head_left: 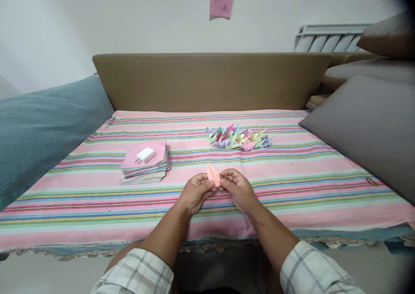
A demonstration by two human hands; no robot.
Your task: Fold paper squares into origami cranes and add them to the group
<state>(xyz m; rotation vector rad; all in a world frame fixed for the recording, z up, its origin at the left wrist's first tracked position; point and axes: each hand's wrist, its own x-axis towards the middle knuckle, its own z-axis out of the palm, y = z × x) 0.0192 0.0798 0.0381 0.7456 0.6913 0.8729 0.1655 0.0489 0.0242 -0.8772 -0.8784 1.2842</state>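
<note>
A small piece of folded pink paper [212, 175] is held upright between both hands, just above the striped cloth [136, 205]. My left hand [198, 192] pinches its lower left side with thumb and fingers. On the other side, my right hand [238, 189] grips the lower right corner, thumb in front. Beyond the hands lies a group of folded paper cranes [240, 138] in many colours. To the left is a stack of coloured paper sheets [145, 170], with a white charger plug [145, 154] resting on its pink top sheet.
The cloth covers a sofa seat with a brown backrest [210, 82]. A blue-green armrest [52, 129] rises at the left, and grey cushions [366, 129] are piled at the right. A small ring-shaped object [371, 181] lies near them. A pink note [222, 0] hangs on the wall.
</note>
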